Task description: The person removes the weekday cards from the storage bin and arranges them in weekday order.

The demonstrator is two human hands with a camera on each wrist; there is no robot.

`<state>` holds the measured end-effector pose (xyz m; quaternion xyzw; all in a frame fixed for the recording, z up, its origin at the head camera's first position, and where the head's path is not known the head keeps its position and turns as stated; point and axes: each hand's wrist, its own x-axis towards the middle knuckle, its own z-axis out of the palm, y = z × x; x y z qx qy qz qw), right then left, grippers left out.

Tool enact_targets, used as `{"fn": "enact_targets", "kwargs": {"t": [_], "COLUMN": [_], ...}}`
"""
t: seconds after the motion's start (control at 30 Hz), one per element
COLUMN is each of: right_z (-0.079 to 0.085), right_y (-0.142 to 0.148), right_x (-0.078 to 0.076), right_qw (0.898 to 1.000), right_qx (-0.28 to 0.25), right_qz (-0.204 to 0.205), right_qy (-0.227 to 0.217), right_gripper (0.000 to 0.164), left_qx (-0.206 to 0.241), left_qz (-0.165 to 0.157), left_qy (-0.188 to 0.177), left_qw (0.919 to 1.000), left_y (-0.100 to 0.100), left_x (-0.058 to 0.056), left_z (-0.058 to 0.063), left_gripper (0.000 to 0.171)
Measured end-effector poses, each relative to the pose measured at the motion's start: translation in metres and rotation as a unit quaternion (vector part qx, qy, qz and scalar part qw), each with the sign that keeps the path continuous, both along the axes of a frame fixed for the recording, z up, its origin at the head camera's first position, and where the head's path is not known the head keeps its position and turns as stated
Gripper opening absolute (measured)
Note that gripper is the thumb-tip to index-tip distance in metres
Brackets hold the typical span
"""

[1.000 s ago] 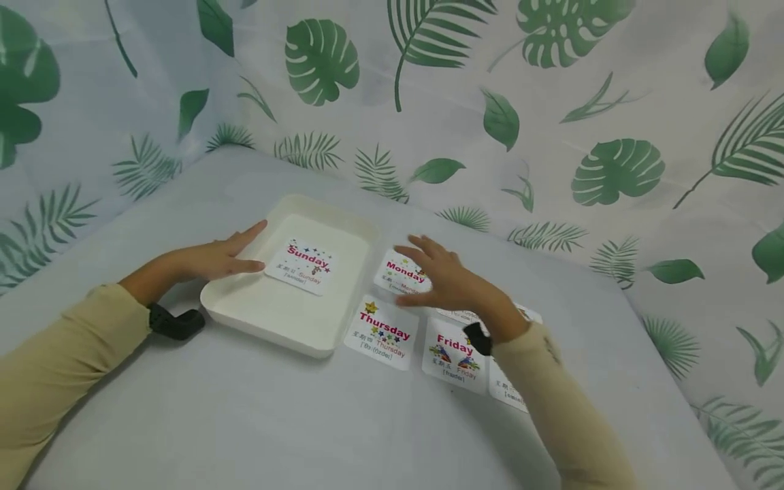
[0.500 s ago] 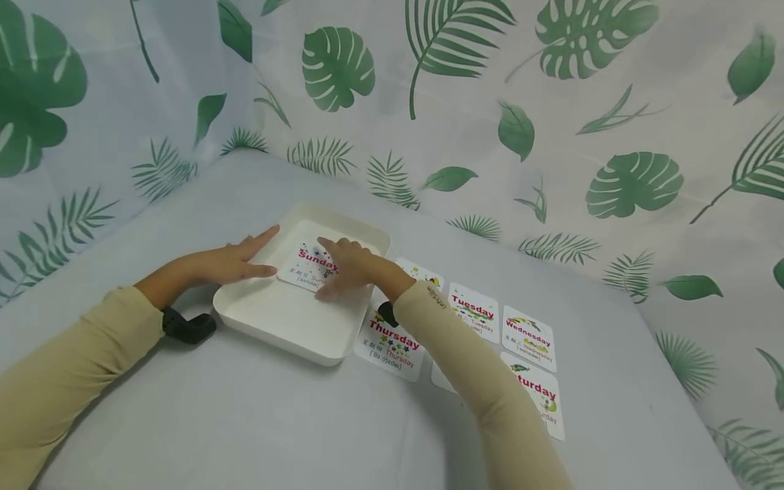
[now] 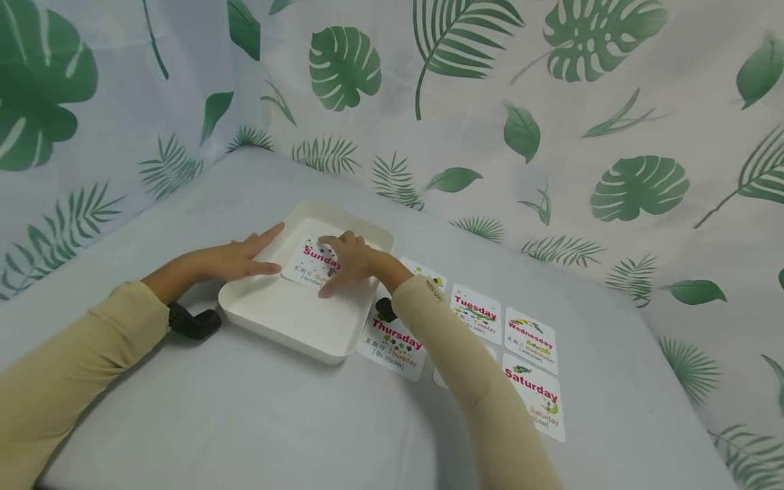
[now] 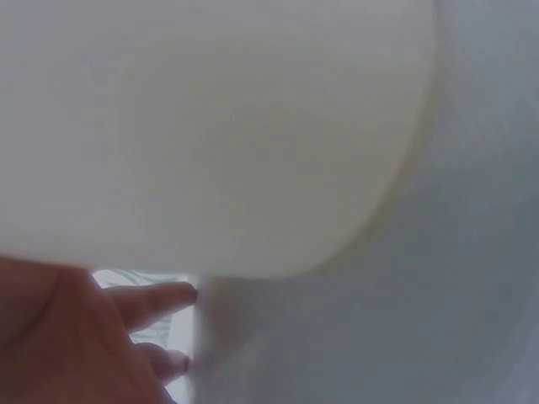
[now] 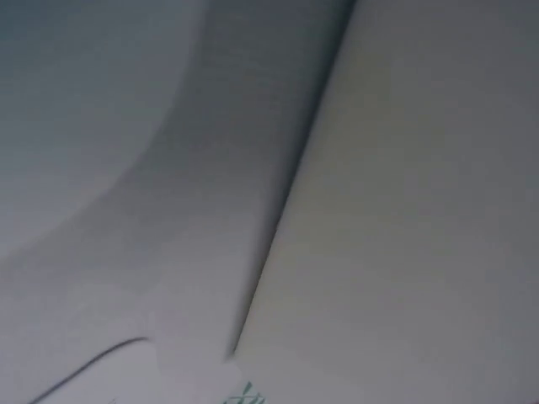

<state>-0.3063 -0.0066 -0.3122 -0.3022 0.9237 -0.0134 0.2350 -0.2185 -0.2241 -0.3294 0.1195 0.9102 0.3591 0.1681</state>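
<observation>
A shallow white tray (image 3: 294, 340) holds a square Sunday card (image 3: 298, 270) lying in its back part. My left hand (image 3: 235, 260) reaches over the tray's left rim, fingers and thumb spread, with the thumb tip by the card's left edge. Above the card's right side is my right hand (image 3: 354, 262), its index fingertip over the printing and its thumb by the near edge; whether it touches the card cannot be told. The left wrist view shows part of the left hand (image 4: 93, 337) beside the tray wall (image 4: 253, 168). Blurred pale surfaces fill the right wrist view, without the hand.
Right of the tray lie several weekday cards in two rows: Thursday (image 3: 392, 354), Tuesday (image 3: 476, 313), Wednesday (image 3: 530, 340) and Saturday (image 3: 534, 395). The right sleeve (image 3: 471, 381) covers parts of others. A leaf-patterned cloth (image 3: 441, 129) rises behind the table (image 3: 257, 415).
My right hand has moved left from above the Monday card to the Sunday card in the tray, then held nearly still. The left hand stays at the tray's left rim.
</observation>
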Motion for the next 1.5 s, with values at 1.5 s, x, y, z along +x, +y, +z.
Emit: {"fn": "enact_targets", "kwargs": {"t": [1.5], "right_z": [0.012], "right_y": [-0.006], "right_x": [0.019], "right_qw": [0.996], "right_qx": [0.026], "right_qz": [0.084], "right_qy": [0.031], "right_gripper": [0.102], "left_qx": [-0.003], "left_qz": [-0.003], "left_qy": [-0.005], "left_qw": [1.0], "left_y": [0.0], "left_x": [0.0], "left_z": [0.003], "left_gripper": [0.082]}}
